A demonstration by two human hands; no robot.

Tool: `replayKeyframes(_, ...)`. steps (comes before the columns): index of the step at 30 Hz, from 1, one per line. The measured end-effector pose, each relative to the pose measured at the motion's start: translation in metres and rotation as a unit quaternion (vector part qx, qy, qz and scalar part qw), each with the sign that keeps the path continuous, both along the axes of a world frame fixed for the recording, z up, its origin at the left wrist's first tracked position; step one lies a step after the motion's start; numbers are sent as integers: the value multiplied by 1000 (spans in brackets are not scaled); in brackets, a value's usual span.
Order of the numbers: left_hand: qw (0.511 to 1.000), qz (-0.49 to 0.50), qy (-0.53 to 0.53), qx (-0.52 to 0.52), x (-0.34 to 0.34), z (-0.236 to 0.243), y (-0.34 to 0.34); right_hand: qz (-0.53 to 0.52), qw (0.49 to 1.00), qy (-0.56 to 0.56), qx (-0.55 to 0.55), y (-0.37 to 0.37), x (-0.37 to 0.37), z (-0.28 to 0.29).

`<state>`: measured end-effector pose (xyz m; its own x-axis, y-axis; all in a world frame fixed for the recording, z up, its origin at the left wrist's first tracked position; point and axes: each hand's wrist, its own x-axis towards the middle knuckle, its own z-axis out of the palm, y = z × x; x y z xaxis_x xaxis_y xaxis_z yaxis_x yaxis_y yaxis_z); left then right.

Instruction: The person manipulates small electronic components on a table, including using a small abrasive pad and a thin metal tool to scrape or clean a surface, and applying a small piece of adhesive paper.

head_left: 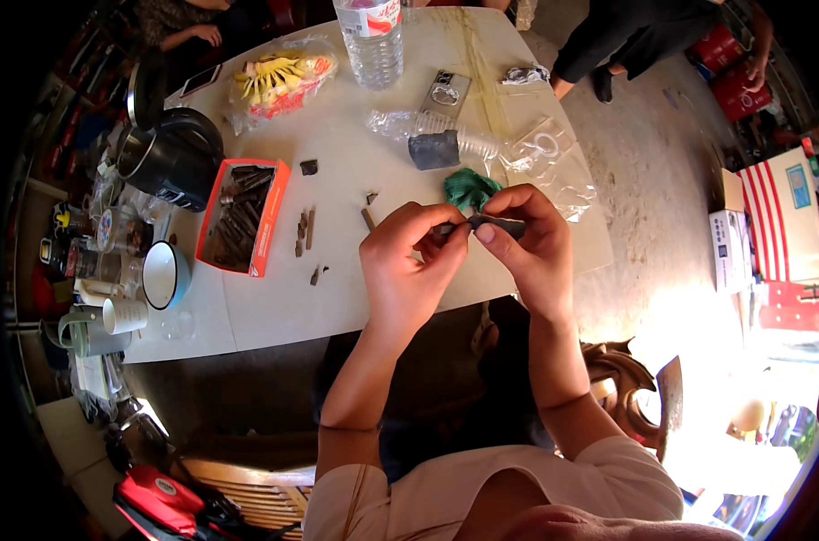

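Note:
Both my hands meet over the near edge of the pale table [292, 311], fingers pinched. My left hand [407, 261] and my right hand [542, 248] grip a small dark grey piece [507, 225] between thumbs and fingers. What lies inside the pinch is mostly hidden, so its exact kind cannot be told. Just beyond the fingers is a crumpled green cloth [469, 187]. Farther back lies a curved dark grey sheet [434, 150]. By my left hand, a short brown stick [368, 218] rests on the table. More small brown sticks [310, 229] lie farther left.
An orange-red box [268, 225] holds many dark sticks. Left of it are a black kettle [170, 158], a bowl [164, 275] and a white cup [125, 316]. Bananas [281, 79], a large water bottle [371, 45], a phone [446, 94] and clear plastic packaging [553, 162] lie beyond. Other people are at the far side.

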<state>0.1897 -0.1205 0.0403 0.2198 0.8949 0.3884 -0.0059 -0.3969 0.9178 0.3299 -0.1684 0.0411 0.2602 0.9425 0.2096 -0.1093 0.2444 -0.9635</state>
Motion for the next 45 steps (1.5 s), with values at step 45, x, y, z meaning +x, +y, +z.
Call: replayKeyframes(45,983,-112,-68,-129,-11,-9,-4,66,992,99,-36,6,-3,-14)
